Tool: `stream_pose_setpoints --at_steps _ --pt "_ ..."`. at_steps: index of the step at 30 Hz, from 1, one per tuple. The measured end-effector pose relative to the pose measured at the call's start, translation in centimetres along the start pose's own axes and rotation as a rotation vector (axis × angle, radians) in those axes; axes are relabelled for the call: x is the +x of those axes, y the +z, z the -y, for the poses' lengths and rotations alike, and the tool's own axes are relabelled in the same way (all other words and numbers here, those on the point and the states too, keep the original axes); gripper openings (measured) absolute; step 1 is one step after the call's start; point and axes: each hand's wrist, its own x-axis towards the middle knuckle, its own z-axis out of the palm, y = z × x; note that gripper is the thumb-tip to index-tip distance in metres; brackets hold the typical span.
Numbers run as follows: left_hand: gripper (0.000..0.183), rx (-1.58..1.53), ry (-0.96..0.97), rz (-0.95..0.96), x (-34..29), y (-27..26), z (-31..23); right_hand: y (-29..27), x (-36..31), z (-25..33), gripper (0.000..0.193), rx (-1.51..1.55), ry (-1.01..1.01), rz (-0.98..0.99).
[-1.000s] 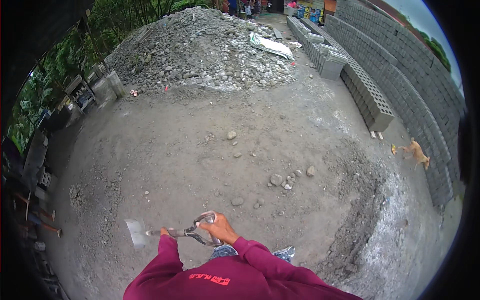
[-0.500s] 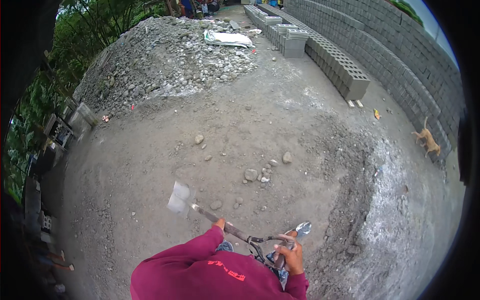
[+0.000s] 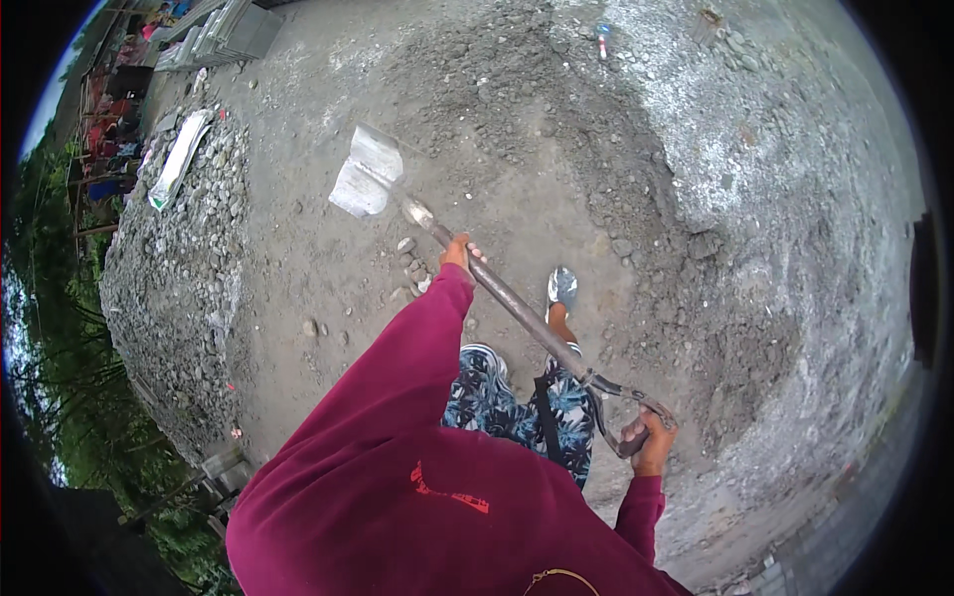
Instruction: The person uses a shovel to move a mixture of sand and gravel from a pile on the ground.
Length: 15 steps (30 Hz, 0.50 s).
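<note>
A shovel [image 3: 517, 310] runs slantwise in front of my body, its flat grey metal blade [image 3: 366, 173] up and to the left. My left hand [image 3: 460, 255] is wrapped round the shaft just behind the blade socket. At the other end, lower right, my right hand [image 3: 652, 439] grips the shovel's looped handle. The blade appears to hold no load, and whether it touches the ground is hard to tell. Several stones [image 3: 406, 245] lie on the ground beside my left hand.
A gravel heap [image 3: 184, 288] rises at the left with a white sack [image 3: 182, 159] on it. Grey concrete blocks [image 3: 237, 32] stand at the upper left. White powder [image 3: 696, 119] covers ground at the upper right, bordered by loose dark soil [image 3: 626, 189]. My sandaled foot [image 3: 561, 286] is near the shaft.
My view has swung to the right, so the gravel heap now sits at the left and the dog is out of sight. The shovel has turned with me, both hands still on it.
</note>
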Motion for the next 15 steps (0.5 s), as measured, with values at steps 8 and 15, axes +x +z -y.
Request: stream_pose_setpoints --at_steps 8,15 --pt "0.019 0.506 -0.395 0.060 8.2 11.6 18.7 -4.9 1.8 -6.0 0.009 0.151 0.012 -0.552" --pt "0.018 0.648 -0.559 -0.035 20.8 14.4 28.0 -0.2 11.0 -8.6 0.013 0.092 0.150 -0.793"
